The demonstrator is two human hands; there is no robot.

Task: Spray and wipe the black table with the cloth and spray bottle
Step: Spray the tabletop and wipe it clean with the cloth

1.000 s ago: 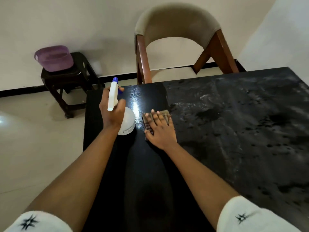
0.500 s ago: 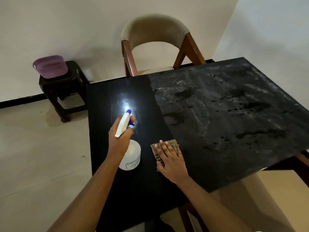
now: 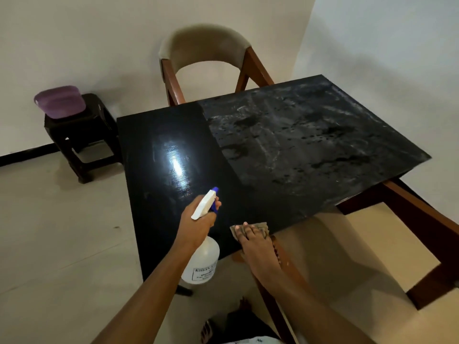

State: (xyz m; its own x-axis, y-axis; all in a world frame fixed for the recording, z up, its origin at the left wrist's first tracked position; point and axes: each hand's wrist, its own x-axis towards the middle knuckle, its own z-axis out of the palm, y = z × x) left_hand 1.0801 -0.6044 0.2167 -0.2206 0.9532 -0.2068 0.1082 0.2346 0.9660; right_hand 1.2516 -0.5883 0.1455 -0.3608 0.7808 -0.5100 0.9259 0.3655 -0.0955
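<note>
The black table [image 3: 173, 219] fills the middle of the view; its left strip is glossy and reflects a light, while the right part [image 3: 310, 145] is streaked and spotted with grey residue. My left hand [image 3: 196, 222] grips the neck of a white spray bottle [image 3: 202, 261] with a blue nozzle, held above the table's near edge and pointing up and away. My right hand [image 3: 253, 242] lies flat on a brownish cloth [image 3: 260, 227], pressing it onto the table at its near edge.
A beige-backed wooden chair [image 3: 206, 53] stands at the far side of the table. A second wooden chair [image 3: 409, 232] sits at the near right. A dark stool [image 3: 82, 135] with a purple tub [image 3: 59, 101] stands by the wall at left.
Both hands have drawn back toward me: the cloth slid from the table's middle to its near edge, and the bottle came with it. The view has pulled back and shows more of the table.
</note>
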